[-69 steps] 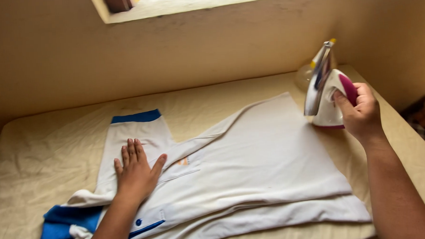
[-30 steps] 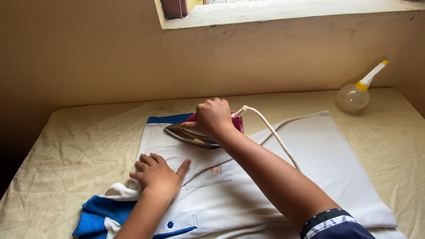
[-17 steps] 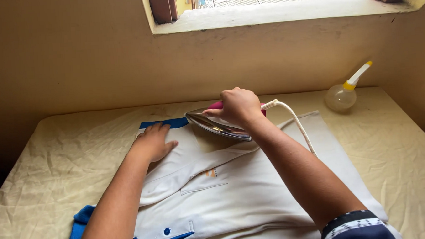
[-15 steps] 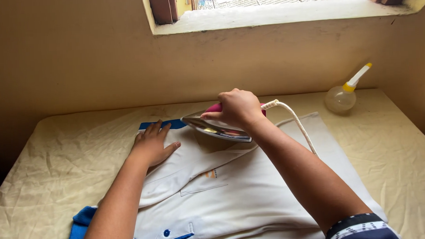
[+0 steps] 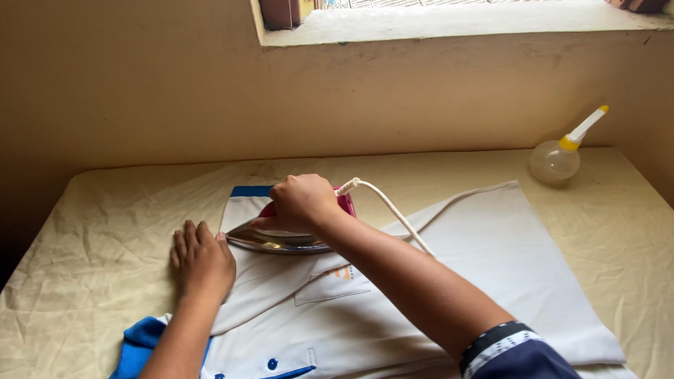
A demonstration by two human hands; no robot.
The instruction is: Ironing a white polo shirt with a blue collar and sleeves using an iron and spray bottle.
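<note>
Gripping a pink-handled steel iron (image 5: 290, 237), right hand (image 5: 301, 202) presses the white blue-trimmed shirt (image 5: 462, 282); left hand (image 5: 201, 260), fingers flat and holding nothing, pins it taut

Plain beige wall (image 5: 121, 93) behind a table under a wrinkled cream sheet (image 5: 74, 246), daylight falling through a deep-silled window (image 5: 450, 10) above.

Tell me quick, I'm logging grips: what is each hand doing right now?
Left hand: open, flat on the white blue-trimmed shirt, holding nothing.
Right hand: closed around the handle of the pink-handled metal-soled iron, which sits on the sleeve.
</note>
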